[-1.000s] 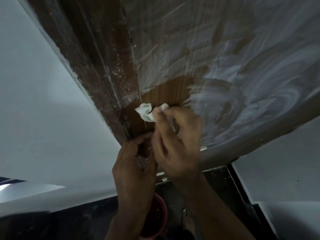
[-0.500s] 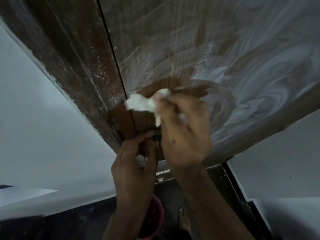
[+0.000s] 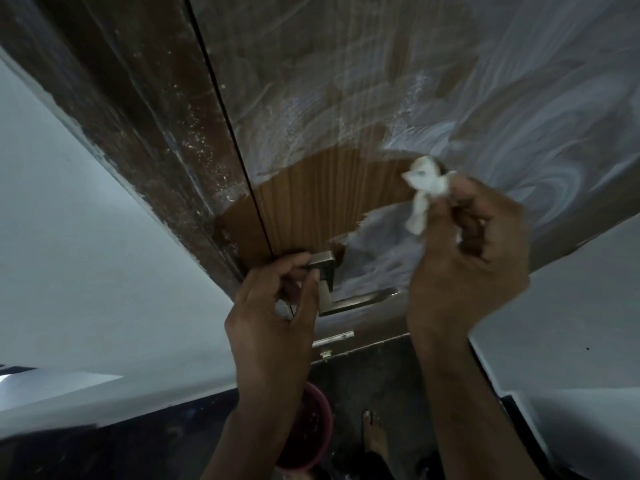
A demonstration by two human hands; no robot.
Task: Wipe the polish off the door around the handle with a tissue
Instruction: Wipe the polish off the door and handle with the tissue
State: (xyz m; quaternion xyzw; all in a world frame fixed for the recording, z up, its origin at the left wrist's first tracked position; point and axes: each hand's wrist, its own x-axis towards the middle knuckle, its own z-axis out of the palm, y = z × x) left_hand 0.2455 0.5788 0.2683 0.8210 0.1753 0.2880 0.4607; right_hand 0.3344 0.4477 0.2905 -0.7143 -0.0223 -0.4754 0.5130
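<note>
Tissue (image 3: pixel 424 188), crumpled, sits pinched in the right hand (image 3: pixel 467 258) against the door (image 3: pixel 346 81), up and right of the handle (image 3: pixel 346 299). Left hand (image 3: pixel 273 306) curls closed at the handle's base. A bare wood patch shows above the handle; white polish (image 3: pixel 519 133) covers most else, so much wiping remains.

both arms reach up, left hand (image 3: pixel 277 306) curled with fingers bent, right hand (image 3: pixel 464 265) pinched closed

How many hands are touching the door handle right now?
1. The left hand grips the handle by the door edge; the right hand holds the tissue above it.
</note>
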